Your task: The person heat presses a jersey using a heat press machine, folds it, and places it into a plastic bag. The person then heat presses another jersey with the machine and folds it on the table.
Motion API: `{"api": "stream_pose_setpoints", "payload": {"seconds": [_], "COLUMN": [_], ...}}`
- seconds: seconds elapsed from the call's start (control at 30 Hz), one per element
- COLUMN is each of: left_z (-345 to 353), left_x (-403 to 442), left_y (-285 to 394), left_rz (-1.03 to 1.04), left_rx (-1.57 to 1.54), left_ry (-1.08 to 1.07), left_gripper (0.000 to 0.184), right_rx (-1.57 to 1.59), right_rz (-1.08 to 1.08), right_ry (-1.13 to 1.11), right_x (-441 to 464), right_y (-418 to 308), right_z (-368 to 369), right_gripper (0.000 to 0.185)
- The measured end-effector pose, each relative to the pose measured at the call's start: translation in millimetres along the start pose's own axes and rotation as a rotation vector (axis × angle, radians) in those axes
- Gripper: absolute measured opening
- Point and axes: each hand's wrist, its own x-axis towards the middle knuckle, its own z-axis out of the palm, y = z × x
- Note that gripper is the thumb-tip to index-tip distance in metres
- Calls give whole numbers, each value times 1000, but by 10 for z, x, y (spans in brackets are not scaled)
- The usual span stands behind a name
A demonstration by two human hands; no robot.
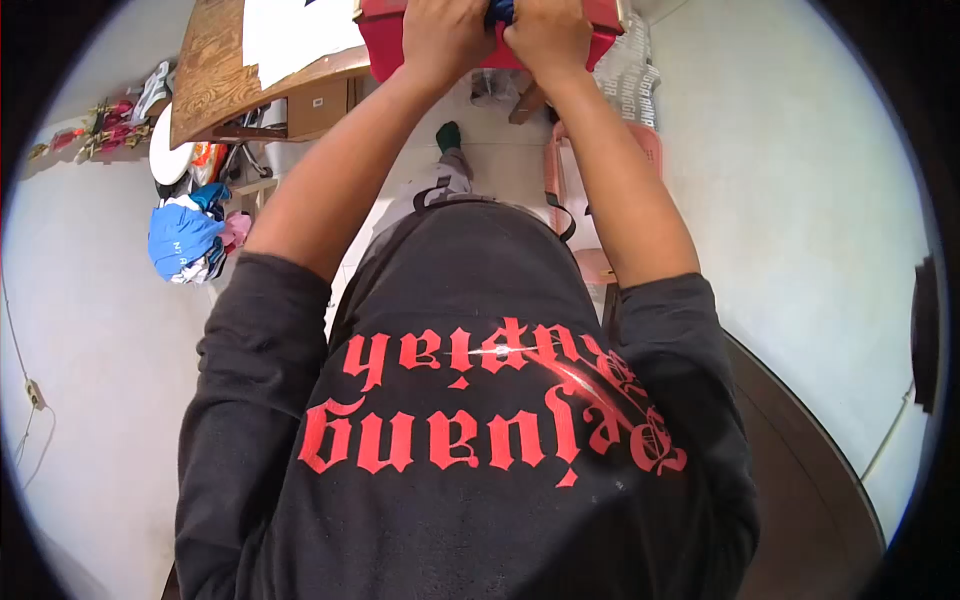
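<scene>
Over a red box (pixel 386 40), fingers (pixel 517 38) flank a blue item (pixel 499 11).

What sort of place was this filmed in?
Probably a room in a home, though that isn't certain: there's a worn wooden table, a heap of what looks like clothing, and pink flowers by the wall.

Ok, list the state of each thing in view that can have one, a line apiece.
Left hand: curled, beside the blue thing; exact grip unclear.
Right hand: curled, on the blue thing's other side; grip also unclear.
Blue thing: between the hands, mostly hidden.
Red box: cut off by the frame; open or closed unclear.
Paper: lying flat.
Clothes: heaped.
Sock: worn.
</scene>
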Motion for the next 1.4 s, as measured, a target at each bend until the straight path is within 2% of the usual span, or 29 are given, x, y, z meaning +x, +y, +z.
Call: {"api": "stream_pose_setpoints", "payload": {"seconds": [0.07, 0.1, 0.13, 0.17, 0.2, 0.23, 0.3, 0.33, 0.37, 0.4, 0.43, 0.53, 0.6, 0.63, 0.73, 0.77, 0.83, 0.87, 0.9, 0.93, 0.97, 1.07, 1.1, 1.17, 1.2, 1.23, 1.33, 1.4], "left_z": [-73, -81, -155, -220, -208, -177, -262, -292, -327, -374, -262, -232, -181, -155, -22, 15, 230, 348, 426, 453, 503, 509, 492, 649, 708, 758, 962, 1169], "left_x": [-74, -150, -175, -203, -203, -214, -290, -253, -221, -169, -285, -437, -513, -556, -650, -636, -568, -593, -565, -455, -374, -380, -370, -407, -387, -382, -555, -697], "left_y": [94, 135, 198, 282, 267, 260, 252, 298, 339, 363, 275, 152, 107, 94, 21, -53, -292, -379, -442, -474, -438, -523, -565, -685, -714, -737, -789, -796], "left_rz": [-84, -141, -200, -392, -409, -426, -648, -777, -906, -1032, -1072, -985, -876, -822, -721, -676, -514, -517, -513, -507, -513, -374, -433, -445, -451, -473, -502, -570], "left_rx": [-56, -109, -162, -388, -371, -354, -466, -631, -796, -961, -1008, -887, -789, -742, -666, -648, -693, -722, -753, -784, -794, -486, -465, -418, -396, -499, -596, -750], "left_ry": [-11, -16, -24, -5, 91, 188, -128, -146, -161, -175, -216, -364, -355, -354, -399, -430, -438, -478, -518, -559, -439, -425, -470, -442, -424, -493, -507, -468], "left_gripper": [58, 66, 75, 65, 60, 57, 63, 59, 54, 51, 39, 29, 30, 30, 33, 33, 30, 29, 28, 27, 19, 18, 28, 34, 36, 43, 15, 21], "right_rx": [82, 139, 180, 221, 260, 257, 195, 167, 259, 247, 234, 204, 174, 199, 142, 102, -29, -96, -109, -65, -20, -11, -14, 59, 35, 13, -40, -74], "right_rz": [-2, -12, -14, -16, -18, -97, -157, -186, -127, -119, -111, -26, 21, 23, 207, 159, 168, 176, 162, 161, 157, 116, 114, 85, 97, 106, 172, 232], "right_ry": [13, -86, -98, -108, -119, 10, 9, 4, 46, 25, 7, -84, -157, -30, -290, -232, -405, -490, -575, -589, -605, -670, -684, -632, -679, -730, -848, -929], "right_x": [5, -22, -19, -29, -26, -9, -27, -19, -9, 33, 94, 281, 445, 495, 684, 676, 734, 761, 672, 655, 640, 695, 720, 693, 722, 744, 808, 878], "right_y": [-34, 23, 11, -10, -42, -37, 101, 180, 214, 188, 161, 149, 142, 108, 99, 104, 35, 25, 183, 218, 260, 161, 101, 127, 144, 150, 88, 44], "right_z": [-103, -129, -201, -277, -339, -372, -303, -249, -151, -157, -180, -98, -24, 34, 13, 89, 72, 61, 181, 183, 193, 23, -35, -11, -11, -14, -34, -60], "right_gripper": [32, 44, 44, 44, 43, 36, 31, 29, 16, 14, 13, 16, 22, 14, 12, 13, 14, 15, 27, 31, 36, 47, 49, 54, 53, 53, 50, 49]}}
